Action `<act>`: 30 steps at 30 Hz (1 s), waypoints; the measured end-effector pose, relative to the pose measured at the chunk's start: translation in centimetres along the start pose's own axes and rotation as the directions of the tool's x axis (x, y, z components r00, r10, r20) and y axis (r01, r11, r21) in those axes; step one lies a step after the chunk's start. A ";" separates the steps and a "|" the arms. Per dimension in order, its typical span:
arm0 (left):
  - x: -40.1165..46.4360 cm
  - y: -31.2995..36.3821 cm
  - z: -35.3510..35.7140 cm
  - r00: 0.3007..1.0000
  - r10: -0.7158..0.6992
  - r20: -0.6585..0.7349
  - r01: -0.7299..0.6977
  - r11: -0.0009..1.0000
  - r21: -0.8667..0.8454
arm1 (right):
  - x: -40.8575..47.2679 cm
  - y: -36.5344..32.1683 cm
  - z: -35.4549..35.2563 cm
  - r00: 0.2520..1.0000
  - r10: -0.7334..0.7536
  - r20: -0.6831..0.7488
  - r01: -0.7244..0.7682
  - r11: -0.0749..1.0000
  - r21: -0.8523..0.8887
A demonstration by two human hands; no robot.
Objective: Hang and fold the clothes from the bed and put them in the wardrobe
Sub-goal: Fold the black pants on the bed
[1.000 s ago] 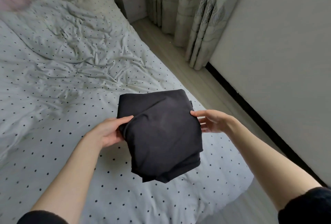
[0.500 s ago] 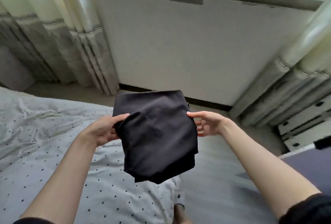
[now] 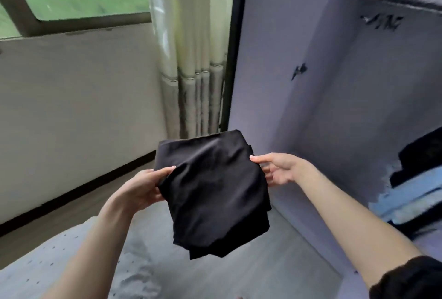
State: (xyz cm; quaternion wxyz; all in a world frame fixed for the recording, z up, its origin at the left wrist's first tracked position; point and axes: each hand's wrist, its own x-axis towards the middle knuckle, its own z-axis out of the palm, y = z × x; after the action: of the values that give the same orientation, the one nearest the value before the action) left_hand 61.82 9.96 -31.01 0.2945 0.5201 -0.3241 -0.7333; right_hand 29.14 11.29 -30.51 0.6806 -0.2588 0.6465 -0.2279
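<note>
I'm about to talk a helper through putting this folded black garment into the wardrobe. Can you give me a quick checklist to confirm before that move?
1. Left hand grips the black garment: ok.
2. Right hand holds its other edge: ok.
3. Garment folded: ok, though the lower layers hang loose.
4. Wardrobe open: ok.
5. Room on the stack of folded clothes: cannot tell, it is cut off at the frame edge.
6. Path from hands to the wardrobe free: ok.
</note>
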 end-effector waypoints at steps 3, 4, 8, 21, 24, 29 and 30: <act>2.6 1.7 6.6 0.995 -0.004 0.100 -0.006 0.996 0.093 | -3.3 0.4 -5.7 0.994 -0.053 -0.100 0.061 0.995 0.083; 3.3 2.4 8.7 0.993 -0.001 0.120 -0.013 0.993 0.117 | -4.3 0.2 -7.5 0.989 -0.069 -0.131 0.081 0.993 0.089; 5.4 6.3 16.5 0.985 0.049 0.167 -0.083 0.976 0.203 | -8.8 -1.7 -13.4 0.966 -0.132 -0.223 0.162 0.980 0.120; 5.1 25.5 38.4 0.891 0.313 0.329 -0.403 0.879 0.254 | -21.3 -12.9 -27.4 0.780 -0.395 -0.486 0.526 0.835 0.165; 4.3 29.9 42.7 0.842 0.351 0.410 -0.459 0.865 0.202 | -25.4 -15.8 -29.9 0.701 -0.444 -0.558 0.611 0.778 0.149; 2.5 36.3 50.9 0.752 0.321 0.576 -0.483 0.863 0.150 | -32.2 -20.0 -34.3 0.593 -0.466 -0.657 0.696 0.707 0.126; 2.2 37.4 52.4 0.731 0.317 0.605 -0.495 0.856 0.148 | -33.5 -20.7 -35.1 0.565 -0.475 -0.674 0.717 0.687 0.116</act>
State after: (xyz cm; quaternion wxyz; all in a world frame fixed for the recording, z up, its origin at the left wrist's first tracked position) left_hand 14.78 -5.96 10.04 0.2588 0.2355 -0.6099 -0.7110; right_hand -7.44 15.08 7.39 0.3562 -0.2441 0.6382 -0.6374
